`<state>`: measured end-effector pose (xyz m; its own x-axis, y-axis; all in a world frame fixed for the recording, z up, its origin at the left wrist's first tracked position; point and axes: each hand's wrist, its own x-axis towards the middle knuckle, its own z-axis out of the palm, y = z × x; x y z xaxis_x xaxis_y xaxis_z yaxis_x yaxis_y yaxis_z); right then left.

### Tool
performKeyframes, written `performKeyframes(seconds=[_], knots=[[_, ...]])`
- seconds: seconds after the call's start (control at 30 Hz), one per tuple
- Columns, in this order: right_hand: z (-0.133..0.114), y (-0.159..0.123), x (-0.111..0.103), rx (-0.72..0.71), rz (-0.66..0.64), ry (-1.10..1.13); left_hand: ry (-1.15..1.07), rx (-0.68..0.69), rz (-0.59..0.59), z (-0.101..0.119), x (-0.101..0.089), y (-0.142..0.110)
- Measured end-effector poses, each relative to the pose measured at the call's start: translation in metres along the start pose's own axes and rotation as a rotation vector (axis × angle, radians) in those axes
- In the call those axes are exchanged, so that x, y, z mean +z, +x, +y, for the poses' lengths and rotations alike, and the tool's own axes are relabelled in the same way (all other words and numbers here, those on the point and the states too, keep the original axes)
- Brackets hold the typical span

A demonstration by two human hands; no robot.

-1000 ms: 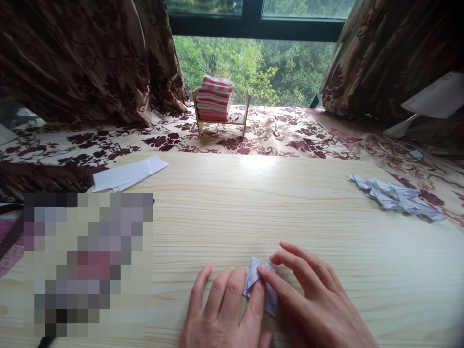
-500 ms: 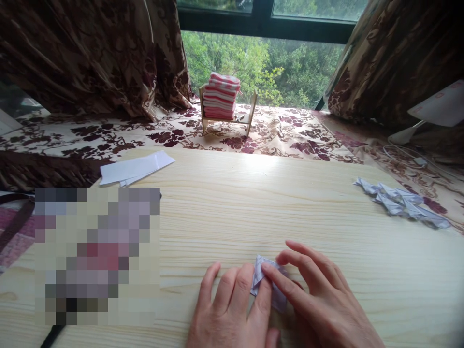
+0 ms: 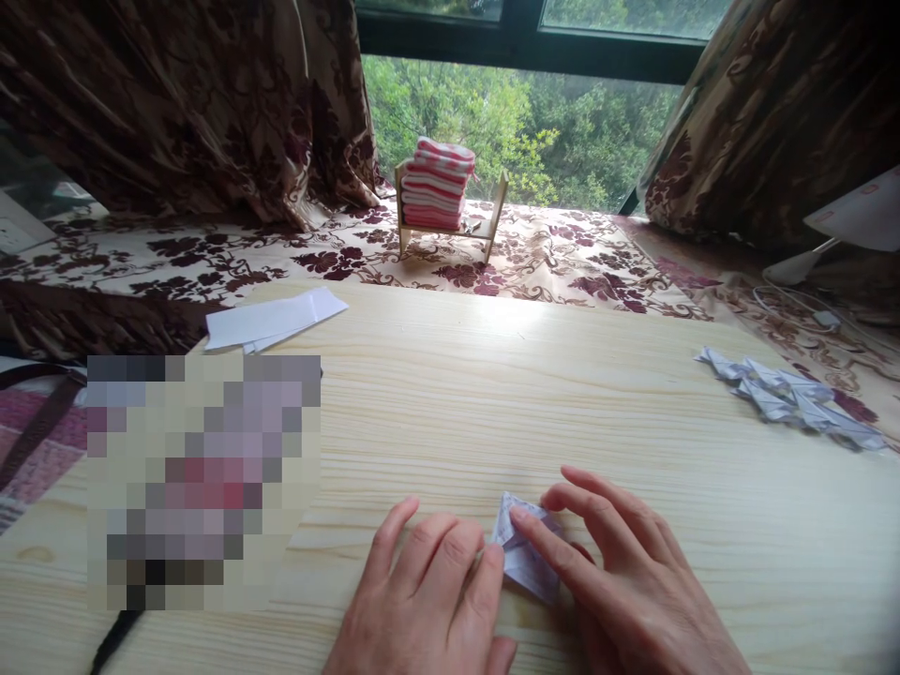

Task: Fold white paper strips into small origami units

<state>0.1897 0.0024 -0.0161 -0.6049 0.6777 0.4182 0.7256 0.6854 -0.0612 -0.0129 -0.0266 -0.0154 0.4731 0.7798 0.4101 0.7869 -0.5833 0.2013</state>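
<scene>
Palm down and loosely spread, the left hand (image 3: 428, 586) rests on the counter (image 3: 436, 403), with its index fingertip at the left edge of a small folded paper (image 3: 531, 567). The right hand (image 3: 619, 558) lays an index finger on top of that paper, pressing near its upper corner. Its other fingers are bent and well separated, and its thumb is mostly hidden beneath the hand. Neither hand is closed around anything. Between the two, the paper lies at the near side of the counter, white with faint markings and one point aimed away from the person.

To the left, a pixelated patch (image 3: 203, 487) covers something too obscured to tell, and a black strap (image 3: 116, 637) runs out from its lower end. Behind it, flat white paper strips (image 3: 274, 319) overlap at the far left corner. Well apart, toward the far right edge, folded paper pieces (image 3: 794, 398) are lined up in two slanting rows, close together.

Past the counter spreads a floral cloth (image 3: 534, 267). On it stands a small wooden stand (image 3: 496, 216) bearing a stack of pink-and-white striped fabric (image 3: 434, 192). Farther right is a white lamp (image 3: 802, 264) with a cord (image 3: 787, 317). Patterned curtains (image 3: 175, 112) flank a dark-framed window (image 3: 520, 42), with green trees (image 3: 457, 112) outside.
</scene>
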Motion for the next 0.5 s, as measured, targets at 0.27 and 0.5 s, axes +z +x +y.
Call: performKeyframes(seconds=[0.27,0.5], knots=[[0.0001,0.0000,-0.0001,-0.018,-0.011,0.008,-0.044,-0.036,0.009,0.0045,0.0053,-0.0001],[-0.0044,0.0063,-0.0035,-0.062,0.003,-0.026,-0.057,-0.017,0.049,0.0031,0.0026,-0.0049]])
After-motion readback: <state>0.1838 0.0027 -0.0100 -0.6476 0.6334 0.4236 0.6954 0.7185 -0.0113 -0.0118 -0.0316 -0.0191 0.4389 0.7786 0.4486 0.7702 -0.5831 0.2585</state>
